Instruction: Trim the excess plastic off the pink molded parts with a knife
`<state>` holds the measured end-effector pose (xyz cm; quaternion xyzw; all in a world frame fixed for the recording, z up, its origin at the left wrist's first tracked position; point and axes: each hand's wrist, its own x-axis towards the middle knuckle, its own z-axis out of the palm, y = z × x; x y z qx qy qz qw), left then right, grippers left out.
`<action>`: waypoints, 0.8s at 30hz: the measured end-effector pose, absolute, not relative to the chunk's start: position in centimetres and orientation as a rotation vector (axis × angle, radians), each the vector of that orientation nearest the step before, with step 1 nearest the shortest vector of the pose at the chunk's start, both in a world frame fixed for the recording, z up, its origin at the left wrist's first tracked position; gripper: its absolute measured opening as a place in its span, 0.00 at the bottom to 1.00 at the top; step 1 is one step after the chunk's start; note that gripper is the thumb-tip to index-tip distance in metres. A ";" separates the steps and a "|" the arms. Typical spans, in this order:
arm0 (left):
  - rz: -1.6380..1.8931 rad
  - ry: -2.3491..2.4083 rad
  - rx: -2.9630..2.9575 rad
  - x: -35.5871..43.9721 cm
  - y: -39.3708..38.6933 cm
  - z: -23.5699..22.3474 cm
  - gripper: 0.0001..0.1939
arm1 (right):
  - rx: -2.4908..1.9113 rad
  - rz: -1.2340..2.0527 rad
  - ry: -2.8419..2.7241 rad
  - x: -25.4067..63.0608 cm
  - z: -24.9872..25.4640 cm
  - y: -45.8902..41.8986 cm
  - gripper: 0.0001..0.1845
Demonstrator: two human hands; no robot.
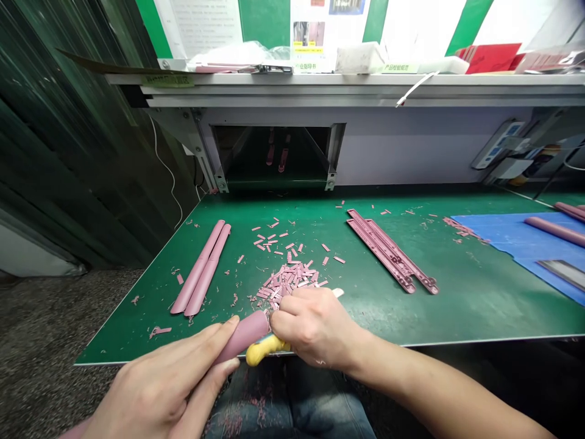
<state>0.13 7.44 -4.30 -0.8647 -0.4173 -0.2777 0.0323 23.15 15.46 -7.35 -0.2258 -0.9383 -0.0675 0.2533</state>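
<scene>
Head view: A pink rod (242,336) is held in the closed left hand (159,384), its end resting just beside a yellow-handled knife (267,350) gripped in the right hand (315,326). Two rods (200,268) are laid ahead of the left hand, offcuts (286,281) ahead of the knife, and moulded strips (388,250) beyond the right hand. Paring is judged under way; steady support of the rod is called for.

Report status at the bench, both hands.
Left hand gripping pink plastic tube. Right hand gripping yellow-handled knife, tube's end. Pink offcuts heaped on green bench mat, just ahead of right hand.
</scene>
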 end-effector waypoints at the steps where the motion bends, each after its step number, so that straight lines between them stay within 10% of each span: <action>1: -0.763 -1.328 -2.700 0.0 7.3 -4.4 0.27 | -0.581 -0.146 -2.519 23.2 -7.6 15.4 0.15; 8: -0.537 -0.982 -2.771 -3.2 8.9 -3.9 0.28 | -0.518 0.487 -2.200 24.6 -7.4 16.8 0.21; 18: -0.345 -0.686 -2.947 -2.7 10.4 -0.4 0.24 | -0.260 0.026 -2.734 23.6 -7.0 16.5 0.15; 24: -0.368 -0.656 -2.923 -2.7 10.3 -0.5 0.25 | -0.175 0.541 -2.601 23.3 -6.9 15.7 0.14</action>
